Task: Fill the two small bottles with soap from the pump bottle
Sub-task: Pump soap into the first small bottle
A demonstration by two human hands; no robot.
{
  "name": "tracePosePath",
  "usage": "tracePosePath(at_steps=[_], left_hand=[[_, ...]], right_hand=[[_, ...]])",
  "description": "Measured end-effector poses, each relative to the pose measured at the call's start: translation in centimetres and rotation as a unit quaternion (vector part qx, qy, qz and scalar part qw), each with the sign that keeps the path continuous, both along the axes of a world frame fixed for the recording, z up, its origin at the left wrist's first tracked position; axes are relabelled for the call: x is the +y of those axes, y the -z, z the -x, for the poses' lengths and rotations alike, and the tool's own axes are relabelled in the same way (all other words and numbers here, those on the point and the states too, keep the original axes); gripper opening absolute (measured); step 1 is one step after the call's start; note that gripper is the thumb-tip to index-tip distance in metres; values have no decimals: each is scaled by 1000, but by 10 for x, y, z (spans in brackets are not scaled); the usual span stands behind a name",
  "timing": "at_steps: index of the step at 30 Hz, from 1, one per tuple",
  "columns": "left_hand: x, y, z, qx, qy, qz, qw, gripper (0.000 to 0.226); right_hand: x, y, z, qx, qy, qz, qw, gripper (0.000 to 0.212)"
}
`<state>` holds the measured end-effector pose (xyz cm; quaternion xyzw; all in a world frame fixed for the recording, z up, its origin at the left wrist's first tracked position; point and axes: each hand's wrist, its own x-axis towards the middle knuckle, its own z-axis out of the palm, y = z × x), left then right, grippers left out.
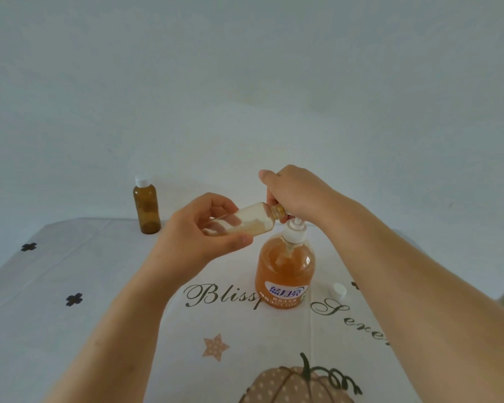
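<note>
Amber soap sits in the pump bottle (pixel 285 269) mid-table. Our left hand (pixel 198 237) pinches the uncapped small bottle (pixel 245 221) tilted at the nozzle; our right hand (pixel 294 193) presses the pump head. Next, we judge, steady strokes, mouth aligned.

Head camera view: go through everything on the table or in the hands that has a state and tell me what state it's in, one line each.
Small clear plastic bottle: uncapped, tilted sideways, mouth at the pump spout, partly filled.
Small amber plastic bottle: upright, white cap on.
Orange soap pump bottle: upright, largely full.
Loose white cap: lying off its bottle on the cloth.
Left hand: holding the clear bottle.
Right hand: over the pump head.
</note>
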<state>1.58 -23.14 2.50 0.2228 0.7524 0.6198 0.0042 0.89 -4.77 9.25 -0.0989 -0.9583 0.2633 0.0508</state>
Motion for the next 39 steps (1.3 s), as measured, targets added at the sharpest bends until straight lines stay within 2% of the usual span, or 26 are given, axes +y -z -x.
tracePosePath(at_steps=[5, 12, 29, 39], left_hand=[[0, -2, -1, -17, 4, -35, 999, 48], [0, -6, 0, -25, 4, -40, 999, 46], [0, -8, -4, -29, 8, -30, 999, 45], [0, -11, -8, -30, 2, -66, 997, 44]], right_hand=[[1, 2, -2, 12, -11, 3, 1000, 58], [5, 5, 0, 26, -4, 26, 999, 49], [4, 11, -1, 36, 9, 27, 999, 46], [2, 2, -2, 27, -2, 2, 1000, 60]])
